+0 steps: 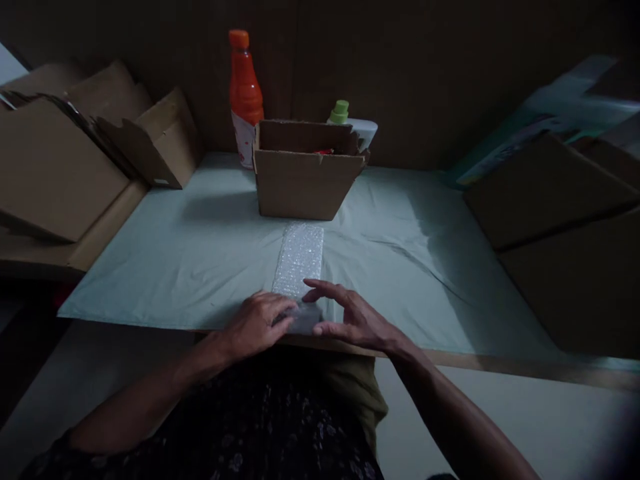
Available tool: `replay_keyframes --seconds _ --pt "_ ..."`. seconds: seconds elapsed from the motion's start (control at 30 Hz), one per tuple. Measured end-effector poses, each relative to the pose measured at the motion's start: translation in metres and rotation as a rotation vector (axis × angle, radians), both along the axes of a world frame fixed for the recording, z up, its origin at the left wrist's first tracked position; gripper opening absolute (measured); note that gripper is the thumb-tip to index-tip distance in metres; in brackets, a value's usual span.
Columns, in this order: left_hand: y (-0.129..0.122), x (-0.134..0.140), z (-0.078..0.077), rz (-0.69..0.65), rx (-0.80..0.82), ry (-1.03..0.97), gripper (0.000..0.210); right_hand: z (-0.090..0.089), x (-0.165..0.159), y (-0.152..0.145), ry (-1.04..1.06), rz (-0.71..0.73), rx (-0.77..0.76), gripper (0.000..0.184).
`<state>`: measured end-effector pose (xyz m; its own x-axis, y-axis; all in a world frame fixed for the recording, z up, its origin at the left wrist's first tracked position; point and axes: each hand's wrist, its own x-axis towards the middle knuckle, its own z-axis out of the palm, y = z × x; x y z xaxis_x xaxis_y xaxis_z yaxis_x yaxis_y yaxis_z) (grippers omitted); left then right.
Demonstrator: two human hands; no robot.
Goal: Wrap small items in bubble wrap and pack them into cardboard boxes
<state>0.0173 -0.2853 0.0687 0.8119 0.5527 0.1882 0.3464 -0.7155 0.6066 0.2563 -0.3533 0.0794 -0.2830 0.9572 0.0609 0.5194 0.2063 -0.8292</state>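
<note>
A strip of bubble wrap [303,253] lies flat on the cloth, running from a cardboard box toward the table's front edge. On its near end rests a small, dark grey flat object [305,320], whose kind I cannot make out. My left hand [257,320] is at the object's left side, with bent fingers and thumb closed on its edge. On the right, my right hand [355,317] has thumb and forefinger spread apart. Its fingertips hover over or lightly touch the object's right side.
Beyond the wrap stands an open cardboard box [305,183]. Behind it are an orange bottle [245,87] and a white bottle with a green cap [341,112]. Cardboard boxes [60,167] stand left, more cartons [570,233] right, beside a blurred teal container [525,133]. Pale cloth [400,267] covers the table.
</note>
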Motion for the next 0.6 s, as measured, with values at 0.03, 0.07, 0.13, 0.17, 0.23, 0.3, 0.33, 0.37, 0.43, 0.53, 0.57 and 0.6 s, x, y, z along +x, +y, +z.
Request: replay_keyframes --seconds 0.03,0.07,0.13,0.17,0.23,0.3,0.33,0.37,0.43,0.53,0.57,0.6 --pt "0.007 0.005 -0.001 0.02 -0.004 0.0 0.021 -0.006 -0.005 -0.004 -0.002 -0.07 0.001 0.058" --pt "0.014 0.009 -0.003 0.048 -0.009 0.003 0.027 -0.013 -0.009 -0.004 -0.014 -0.151 0.013 0.05" --pt "0.025 0.015 -0.007 0.119 -0.028 0.017 0.041 -0.028 -0.016 0.002 -0.079 -0.282 0.043 0.039" --pt "0.029 0.017 -0.01 0.158 -0.041 0.03 0.05 -0.035 -0.018 0.007 -0.134 -0.318 0.059 0.037" --pt "0.033 0.017 -0.015 0.218 -0.07 0.074 0.063 -0.044 -0.021 0.016 -0.266 -0.344 0.097 0.038" --pt "0.033 0.015 -0.02 0.248 -0.099 0.116 0.069 -0.049 -0.022 0.02 -0.374 -0.339 0.12 0.038" --pt "0.032 0.013 -0.023 0.255 -0.107 0.123 0.07 -0.051 -0.023 0.021 -0.406 -0.336 0.126 0.039" --pt "0.032 0.012 -0.025 0.261 -0.11 0.12 0.07 -0.052 -0.023 0.021 -0.425 -0.333 0.131 0.039" --pt "0.03 0.01 -0.029 0.276 -0.102 0.098 0.068 -0.055 -0.024 0.021 -0.435 -0.328 0.135 0.041" --pt "0.031 0.011 -0.032 0.284 -0.072 0.093 0.067 -0.057 -0.024 0.021 -0.438 -0.321 0.139 0.042" --pt "0.031 0.011 -0.033 0.282 -0.06 0.1 0.066 -0.057 -0.023 0.02 -0.442 -0.324 0.15 0.041" --pt "0.031 0.012 -0.033 0.277 -0.048 0.109 0.067 -0.056 -0.022 0.018 -0.445 -0.335 0.171 0.041"
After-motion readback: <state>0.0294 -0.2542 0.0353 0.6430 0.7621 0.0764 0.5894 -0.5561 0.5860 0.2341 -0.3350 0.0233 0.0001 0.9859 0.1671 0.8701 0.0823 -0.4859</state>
